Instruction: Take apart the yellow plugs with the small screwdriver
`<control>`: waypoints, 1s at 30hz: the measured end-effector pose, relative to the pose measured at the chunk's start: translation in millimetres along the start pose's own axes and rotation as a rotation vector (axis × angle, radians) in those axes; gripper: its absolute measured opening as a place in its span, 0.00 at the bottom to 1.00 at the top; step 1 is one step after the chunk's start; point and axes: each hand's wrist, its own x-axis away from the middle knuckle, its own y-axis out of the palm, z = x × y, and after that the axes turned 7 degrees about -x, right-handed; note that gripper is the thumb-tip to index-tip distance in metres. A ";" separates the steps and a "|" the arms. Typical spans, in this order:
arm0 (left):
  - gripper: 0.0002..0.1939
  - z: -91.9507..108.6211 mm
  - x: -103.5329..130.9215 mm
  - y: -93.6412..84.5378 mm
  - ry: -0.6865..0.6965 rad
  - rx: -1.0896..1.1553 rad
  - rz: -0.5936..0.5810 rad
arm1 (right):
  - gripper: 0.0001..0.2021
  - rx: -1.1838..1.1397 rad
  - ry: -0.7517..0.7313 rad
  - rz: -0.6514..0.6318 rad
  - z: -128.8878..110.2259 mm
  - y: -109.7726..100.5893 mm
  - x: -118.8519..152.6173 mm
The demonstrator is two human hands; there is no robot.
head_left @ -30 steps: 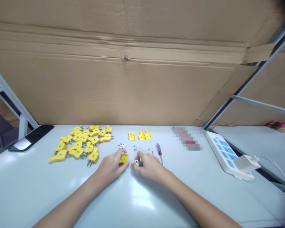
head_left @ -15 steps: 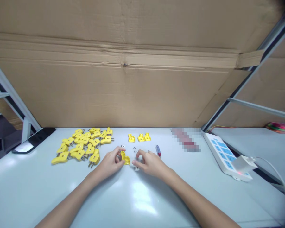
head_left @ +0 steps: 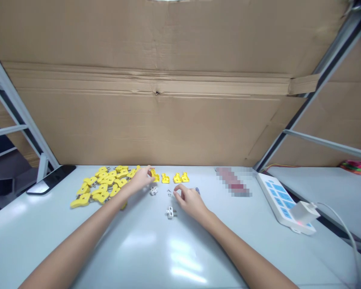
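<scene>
My left hand [head_left: 142, 178] reaches to the back of the table, its fingers on a yellow shell piece [head_left: 155, 176] at the left end of a row. Beside that piece stand another yellow shell [head_left: 165, 178] and a pair of shells [head_left: 181, 177]. My right hand [head_left: 188, 196] hovers with thumb and index finger apart, nothing between them, near some tiny screws [head_left: 169, 193]. A white plug core [head_left: 170, 212] with metal pins lies in front, and a second white core [head_left: 153, 191] rests below my left fingers. The screwdriver [head_left: 197, 191] is mostly hidden behind my right hand.
Many assembled yellow plugs [head_left: 108, 179] are heaped at the left. A black phone-like object [head_left: 51, 180] lies at the far left edge. On the right are a blurred red item [head_left: 233, 182] and a white power strip [head_left: 284, 202] with an adapter and cable. Cardboard [head_left: 156, 128] stands behind.
My left hand has carried the yellow shell from the middle to the back row. My right hand has shifted slightly, uncovering the front white core. The camera view has tilted and shifted a little.
</scene>
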 end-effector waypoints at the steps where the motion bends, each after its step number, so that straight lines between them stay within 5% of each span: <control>1: 0.22 -0.9 -6.0 3.9 -0.001 -0.029 -0.015 | 0.09 0.009 -0.002 -0.010 -0.5 0.5 0.3; 10: 0.21 -10.1 -19.9 19.8 0.071 -0.156 -0.056 | 0.12 0.061 -0.083 -0.104 -10.7 2.3 8.5; 18: 0.23 -1.3 -17.2 30.7 0.319 -0.097 -0.089 | 0.13 0.093 -0.142 -0.178 -18.2 -0.8 16.2; 30: 0.19 -8.5 -43.0 34.0 0.330 -0.119 -0.180 | 0.12 0.097 -0.174 -0.172 -16.6 0.5 17.0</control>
